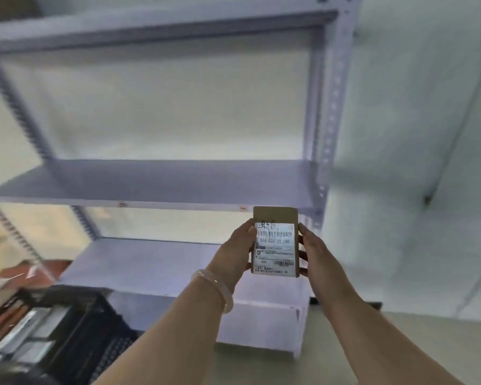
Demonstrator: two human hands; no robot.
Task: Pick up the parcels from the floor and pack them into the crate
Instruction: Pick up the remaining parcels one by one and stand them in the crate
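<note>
Head view

- Parcel [275,241]: a small flat rectangular package in brown card, held upright in the air with its broad face turned to the camera. It is clear of the floor and outside the crate.
- Label on the parcel: a white shipping sticker covers most of the face and leaves a brown strip bare along the top. One barcode runs across near the top edge of the sticker and a smaller one sits at its lower right. Large print below the upper barcode reads roughly "516-K20 00 030", with the first character uncertain. "K20" appears again lower left. The finer print is too small to read.
- Left hand [235,252]: clamped on the parcel's left edge, fingers curled onto it.
- Right hand [315,254]: clamped on the right edge, fingers wrapping behind the package.
- Bracelet [228,301]: a pale translucent bangle on the left wrist, just below the grip.
- Crate [95,329]: black with lattice walls, on the floor well below and left of the grip. Its contents are blurred.
- Shelving unit [150,179]: pale metal, directly behind the grip.
</note>
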